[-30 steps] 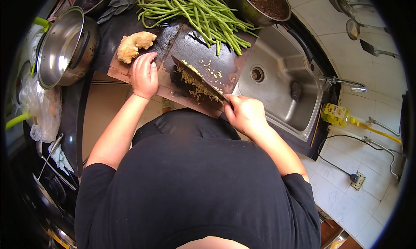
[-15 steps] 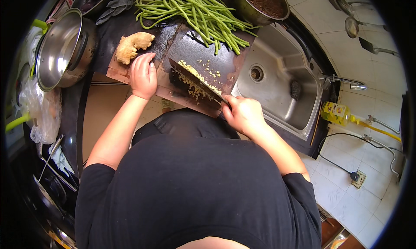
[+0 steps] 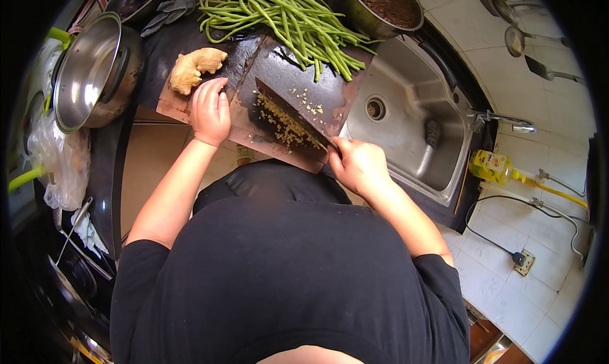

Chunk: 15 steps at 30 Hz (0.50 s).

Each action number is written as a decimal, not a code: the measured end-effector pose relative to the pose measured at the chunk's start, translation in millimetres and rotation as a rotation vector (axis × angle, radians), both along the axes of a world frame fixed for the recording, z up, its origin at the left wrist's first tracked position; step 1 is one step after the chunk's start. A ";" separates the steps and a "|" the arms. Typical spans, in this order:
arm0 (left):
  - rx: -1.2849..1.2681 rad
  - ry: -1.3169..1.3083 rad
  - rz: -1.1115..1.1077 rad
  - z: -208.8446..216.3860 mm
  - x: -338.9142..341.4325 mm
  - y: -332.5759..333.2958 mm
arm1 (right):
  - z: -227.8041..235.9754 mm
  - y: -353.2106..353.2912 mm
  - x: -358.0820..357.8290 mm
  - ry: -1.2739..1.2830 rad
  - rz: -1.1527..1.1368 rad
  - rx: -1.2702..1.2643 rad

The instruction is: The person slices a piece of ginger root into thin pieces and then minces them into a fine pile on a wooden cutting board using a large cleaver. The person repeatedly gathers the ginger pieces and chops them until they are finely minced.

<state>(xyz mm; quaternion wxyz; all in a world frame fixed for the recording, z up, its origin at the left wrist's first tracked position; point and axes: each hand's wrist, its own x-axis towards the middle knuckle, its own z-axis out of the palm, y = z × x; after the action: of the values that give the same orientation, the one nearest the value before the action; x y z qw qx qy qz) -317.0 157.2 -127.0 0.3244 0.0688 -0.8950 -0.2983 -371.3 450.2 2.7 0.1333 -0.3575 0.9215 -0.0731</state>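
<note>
My right hand [image 3: 360, 166] is wrapped round the handle of a kitchen cleaver [image 3: 293, 112]. The dark blade slants up and to the left across the wet, dark cutting board [image 3: 339, 104]. Finely chopped pale-yellow bits [image 3: 285, 124] lie mostly along the blade's near side, with a few scattered beyond it; I cannot tell whether they are garlic or ginger. My left hand [image 3: 211, 110] rests flat at the board's near left edge, holding nothing, fingers stretched out. Just beyond its fingertips lies a knobbly piece of ginger [image 3: 193, 69].
Long green beans [image 3: 285, 21] are heaped at the far side. A steel sink [image 3: 406, 123] with a tap [image 3: 507, 118] is at right, a pot of brown contents [image 3: 388, 9] behind it. An empty steel pot [image 3: 89, 72] and plastic bag [image 3: 66, 167] stand left.
The cleaver has shifted slightly to the right and away from me, with my right hand following. More chopped bits now show on its near side. My left hand stays put.
</note>
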 end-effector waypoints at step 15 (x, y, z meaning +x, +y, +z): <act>-0.007 0.015 -0.003 -1.8 -0.8 -0.7 | -6.1 -4.5 2.4 0.046 0.041 0.005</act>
<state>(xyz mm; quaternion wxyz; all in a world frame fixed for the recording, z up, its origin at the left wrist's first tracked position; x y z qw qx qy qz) -317.9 156.4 -128.8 0.3309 0.0641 -0.8936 -0.2964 -368.9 445.7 -3.3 0.1144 -0.3773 0.9170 -0.0597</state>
